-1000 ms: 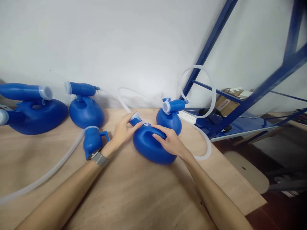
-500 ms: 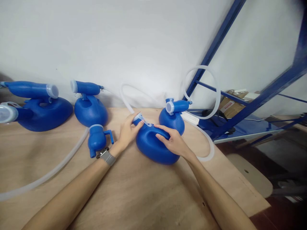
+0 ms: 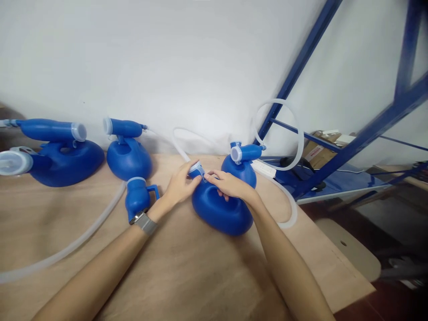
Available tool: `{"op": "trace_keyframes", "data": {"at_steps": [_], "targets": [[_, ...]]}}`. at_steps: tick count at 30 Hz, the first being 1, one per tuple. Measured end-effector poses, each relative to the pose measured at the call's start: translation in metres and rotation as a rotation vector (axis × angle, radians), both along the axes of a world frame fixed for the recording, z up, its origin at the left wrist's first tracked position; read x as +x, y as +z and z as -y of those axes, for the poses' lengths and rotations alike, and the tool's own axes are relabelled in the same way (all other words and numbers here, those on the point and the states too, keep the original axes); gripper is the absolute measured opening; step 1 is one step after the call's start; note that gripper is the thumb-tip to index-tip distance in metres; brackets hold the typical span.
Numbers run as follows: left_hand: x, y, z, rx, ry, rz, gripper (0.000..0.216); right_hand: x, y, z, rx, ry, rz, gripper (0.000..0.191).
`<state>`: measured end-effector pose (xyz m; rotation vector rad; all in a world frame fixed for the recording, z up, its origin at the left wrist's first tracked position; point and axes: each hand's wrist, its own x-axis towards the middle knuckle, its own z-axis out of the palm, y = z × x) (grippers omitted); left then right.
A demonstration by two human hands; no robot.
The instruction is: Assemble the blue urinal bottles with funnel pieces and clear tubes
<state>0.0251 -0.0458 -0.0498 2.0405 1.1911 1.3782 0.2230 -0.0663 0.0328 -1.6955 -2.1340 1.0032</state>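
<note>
Bottle (image 3: 222, 218), smooth, rounded | left hand (image 3: 181, 185) grasping neck (image 3: 197, 172) | right hand (image 3: 232, 184) at strap (image 3: 203, 173), grip unclear

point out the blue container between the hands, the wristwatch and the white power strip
Blue container (image 3: 221, 213): head view, on the front of its rounded body.
Wristwatch (image 3: 146, 223): head view, on its grey band.
White power strip (image 3: 264, 169): head view, on the middle of its top face.

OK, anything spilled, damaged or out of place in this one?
Nothing plainly stands out: no spill or damage shows. The blue container under the right hand rests on the wooden table; the whitish hose at right loops upward, a bit untidy at most.
</note>
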Motion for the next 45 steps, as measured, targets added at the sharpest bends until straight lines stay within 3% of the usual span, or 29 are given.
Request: {"op": "trace_keyframes", "data": {"at_steps": [6, 15, 22, 28, 33, 35, 39, 42, 45], "targets": [[0.001, 0.007, -0.001, 0.004, 0.042, -0.049, 0.067, 0.000, 0.002, 0.003, -0.026, -0.007, 0.012, 0.039], [0.003, 0.007, -0.001, -0.072, 0.023, -0.011, 0.070, 0.001, -0.001, 0.002, -0.039, -0.024, -0.048, 0.041], [0.006, 0.018, 0.002, -0.073, 0.114, -0.120, 0.056, 0.002, -0.005, -0.002, -0.004, -0.034, -0.009, 0.042], [0.009, 0.016, 0.003, -0.059, 0.160, -0.107, 0.053, 0.001, -0.005, -0.001, 0.016, -0.015, 0.024, 0.043], [0.003, 0.018, -0.001, -0.062, 0.045, -0.130, 0.054, 0.000, -0.008, -0.003, 0.010, -0.042, 0.019, 0.048], [-0.004, 0.024, -0.003, -0.070, 0.020, -0.158, 0.056, 0.006, -0.009, -0.008, 0.086, -0.035, -0.009, 0.051], [-0.026, 0.040, -0.007, -0.103, 0.256, -0.348, 0.056, 0.041, -0.014, -0.023, 0.374, -0.053, 0.051, 0.042], [-0.048, 0.047, -0.012, -0.118, 0.453, -0.457, 0.055, 0.067, -0.022, -0.030, 0.256, 0.082, 0.185, 0.041], [-0.066, 0.046, -0.017, -0.102, 0.522, -0.458, 0.053, 0.071, -0.037, -0.030, 0.115, 0.215, 0.280, 0.053]]}}
